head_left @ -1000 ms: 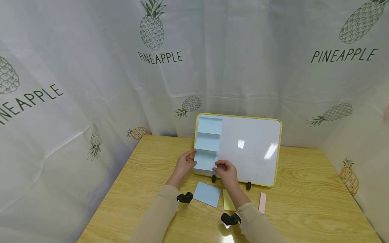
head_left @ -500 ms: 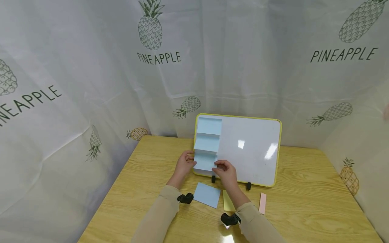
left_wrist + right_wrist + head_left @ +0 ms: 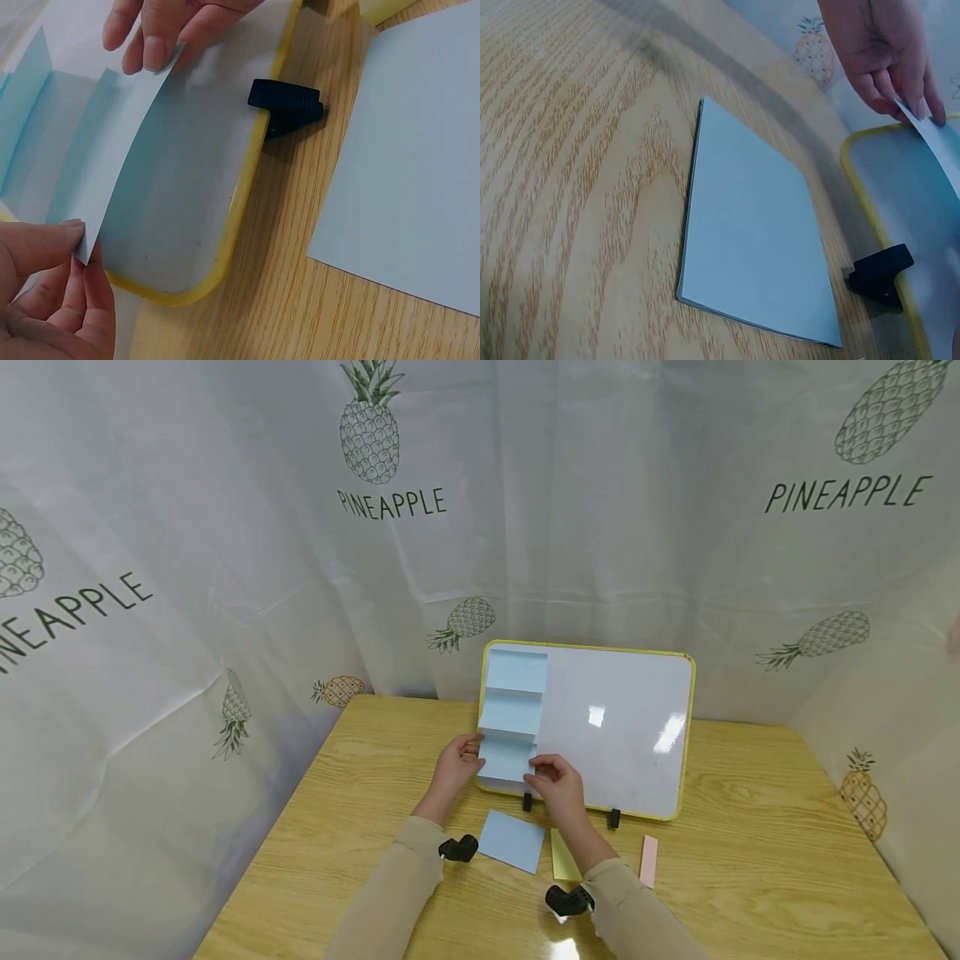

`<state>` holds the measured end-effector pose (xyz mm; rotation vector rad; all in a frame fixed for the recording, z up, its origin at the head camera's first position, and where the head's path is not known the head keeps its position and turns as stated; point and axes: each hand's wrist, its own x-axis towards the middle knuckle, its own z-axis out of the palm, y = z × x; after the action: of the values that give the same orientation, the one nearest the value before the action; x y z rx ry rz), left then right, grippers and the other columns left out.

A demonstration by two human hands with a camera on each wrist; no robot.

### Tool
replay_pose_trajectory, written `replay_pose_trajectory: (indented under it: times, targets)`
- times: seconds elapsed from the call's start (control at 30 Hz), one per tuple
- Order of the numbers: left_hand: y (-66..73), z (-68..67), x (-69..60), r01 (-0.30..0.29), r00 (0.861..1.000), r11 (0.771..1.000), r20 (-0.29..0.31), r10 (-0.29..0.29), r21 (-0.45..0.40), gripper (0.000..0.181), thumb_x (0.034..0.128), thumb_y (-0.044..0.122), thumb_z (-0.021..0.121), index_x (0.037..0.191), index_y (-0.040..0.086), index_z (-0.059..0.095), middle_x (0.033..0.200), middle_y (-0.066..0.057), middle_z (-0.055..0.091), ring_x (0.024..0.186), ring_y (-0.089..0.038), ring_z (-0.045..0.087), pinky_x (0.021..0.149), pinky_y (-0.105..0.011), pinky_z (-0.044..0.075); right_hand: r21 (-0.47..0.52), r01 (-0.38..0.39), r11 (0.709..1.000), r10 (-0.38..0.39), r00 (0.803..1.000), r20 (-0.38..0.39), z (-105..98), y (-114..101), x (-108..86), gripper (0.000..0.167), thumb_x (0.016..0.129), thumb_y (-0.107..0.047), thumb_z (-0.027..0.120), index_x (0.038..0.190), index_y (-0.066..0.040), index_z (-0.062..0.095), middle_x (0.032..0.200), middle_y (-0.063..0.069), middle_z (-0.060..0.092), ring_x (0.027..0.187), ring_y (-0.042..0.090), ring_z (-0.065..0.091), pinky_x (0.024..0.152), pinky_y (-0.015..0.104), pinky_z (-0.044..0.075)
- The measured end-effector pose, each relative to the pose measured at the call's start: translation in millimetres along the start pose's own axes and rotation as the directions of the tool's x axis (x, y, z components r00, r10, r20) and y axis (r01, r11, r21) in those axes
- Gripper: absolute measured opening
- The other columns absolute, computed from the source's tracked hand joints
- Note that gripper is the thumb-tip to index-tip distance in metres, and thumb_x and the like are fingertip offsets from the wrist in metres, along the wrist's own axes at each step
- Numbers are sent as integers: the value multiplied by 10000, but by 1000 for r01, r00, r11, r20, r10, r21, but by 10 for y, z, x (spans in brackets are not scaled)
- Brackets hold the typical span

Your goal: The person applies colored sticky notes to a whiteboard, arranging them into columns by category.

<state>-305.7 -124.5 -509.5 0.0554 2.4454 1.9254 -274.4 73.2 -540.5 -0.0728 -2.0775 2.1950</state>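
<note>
Three light blue sticky notes hang in a column on the left side of a yellow-rimmed whiteboard [image 3: 615, 727]. The top note [image 3: 517, 672] and middle note [image 3: 512, 712] stand out from the board at their lower edges. My left hand [image 3: 452, 770] pinches the left lower corner of the bottom sticky note [image 3: 507, 758] between thumb and fingers. At its opposite lower corner, my right hand [image 3: 562, 787] pinches the same note. In the left wrist view the note's free edge [image 3: 124, 150] lifts away from the board, stretched between both hands.
A blue sticky-note pad [image 3: 512, 842] lies on the wooden table [image 3: 360, 827] before the board. Beside it are a yellow pad [image 3: 564, 857], partly behind the right forearm, and a narrow pink pad [image 3: 648, 862]. Black feet [image 3: 614, 818] support the board. A pineapple-print curtain [image 3: 600, 527] surrounds the table.
Almost nothing differs. Both hands stay at the bottom sticky note's corners, with only a very slight shift of the view.
</note>
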Motion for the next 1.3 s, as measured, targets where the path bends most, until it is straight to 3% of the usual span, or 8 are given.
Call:
replay_pose_trajectory:
  times: [0.17, 0.4, 0.53, 0.67, 0.87, 1.3]
  targets:
    - [6, 1, 0, 4, 1000, 1000, 3, -4, 1, 450, 896, -82, 632, 1329, 13, 557, 1078, -124, 589, 679, -126, 413, 661, -269, 420, -40, 11, 999, -10, 1000, 17, -10, -18, -16, 268, 812, 85, 740, 1062, 40, 652, 1122, 160, 621, 1022, 271, 592, 786, 206, 511]
    - [59, -14, -35, 12, 1000, 993, -24, -9, 122, 461, 883, -20, 685, 1320, 91, 588, 1010, -98, 576, 854, -207, 575, 672, -312, 487, -123, 60, 991, -55, 997, 45, -25, -54, -44, 280, 823, 66, 740, 1083, -11, 669, 1141, 127, 624, 1051, 300, 594, 815, 235, 512]
    - [76, -27, -46, 14, 1000, 989, -15, -12, 145, 462, 883, -4, 693, 1321, 103, 591, 942, -78, 542, 750, -198, 528, 599, -285, 434, -153, 99, 983, -92, 994, 52, -47, -80, -39, 276, 827, 73, 731, 1076, -32, 672, 1113, 110, 634, 1017, 286, 606, 823, 272, 524]
    - [87, -39, -44, 24, 1000, 989, 5, -25, 146, 461, 891, 23, 695, 1330, 112, 585, 904, -58, 529, 680, -173, 475, 562, -274, 395, -136, 103, 985, -96, 994, 58, -69, -101, -14, 285, 828, 83, 722, 1083, -35, 673, 1133, 105, 636, 1015, 289, 612, 823, 280, 527]
    - [85, -36, -40, 37, 999, 989, 4, -38, 142, 457, 886, 27, 702, 1322, 114, 592, 880, -52, 540, 710, -181, 496, 596, -280, 403, -98, 111, 989, -103, 991, 82, -62, -139, 34, 301, 834, 106, 700, 1109, -9, 659, 1213, 129, 611, 1042, 315, 605, 834, 278, 524]
    - [49, -14, -12, 19, 1000, 991, -4, -19, 135, 449, 876, -1, 702, 1305, 86, 598, 843, -54, 542, 663, -172, 477, 582, -269, 398, -81, 118, 990, -112, 991, 67, -95, -147, 60, 237, 856, 115, 665, 1065, 2, 671, 1181, 120, 624, 1013, 296, 614, 814, 255, 523]
